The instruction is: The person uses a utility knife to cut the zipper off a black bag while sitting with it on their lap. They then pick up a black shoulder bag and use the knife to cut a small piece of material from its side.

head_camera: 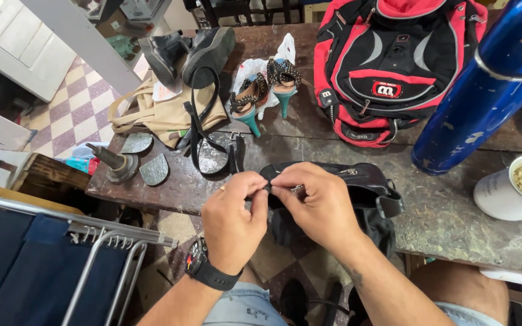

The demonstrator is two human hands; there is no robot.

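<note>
Both hands meet at the front edge of the worn wooden bench [454, 211]. The left hand [234, 211], a black watch [203, 268] on its wrist, pinches the rim of a black leather bag [367, 187] between thumb and forefinger. The right hand [318, 205] grips the bag's small metal zipper pull [298, 188] just beside it, fingers closed tight. The bag lies partly on the bench, partly hanging over its edge. Farther back stand a red and black backpack [394, 66], teal-heeled studded sandals [267, 90], a tan tote bag [164, 111] and a blue metal cylinder [484, 90].
</note>
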